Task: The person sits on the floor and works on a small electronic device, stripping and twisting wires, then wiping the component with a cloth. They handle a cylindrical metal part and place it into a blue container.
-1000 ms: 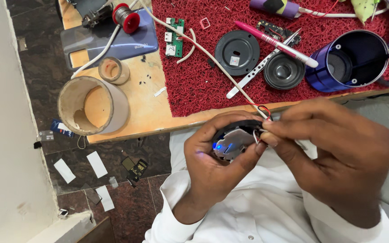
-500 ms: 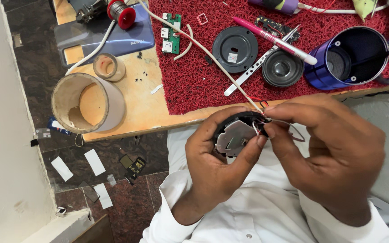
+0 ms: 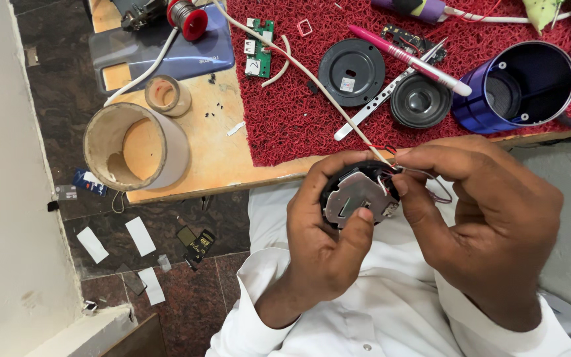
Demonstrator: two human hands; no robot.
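Note:
My left hand [image 3: 328, 248] grips a round black speaker module [image 3: 357, 197] with a grey metal plate on its face, held over my lap just below the table edge. The thumb rests on the plate. My right hand [image 3: 490, 218] pinches thin red and white wires [image 3: 391, 173] at the module's upper right edge. A white cable [image 3: 299, 66] runs from that spot up across the red mat [image 3: 285, 119].
On the mat lie a green circuit board [image 3: 259, 47], a black round cover [image 3: 351, 71], a speaker cone [image 3: 421, 101], a pink pen [image 3: 408, 59], metal tweezers [image 3: 378, 106] and a blue cylindrical shell [image 3: 520, 86]. Two cardboard tape cores [image 3: 137, 147] stand at the wooden table's left. Paper scraps litter the floor.
The blue light seen in the module a second ago is gone; the module has turned so its grey plate faces up. My right fingers shifted to the wires at its rim.

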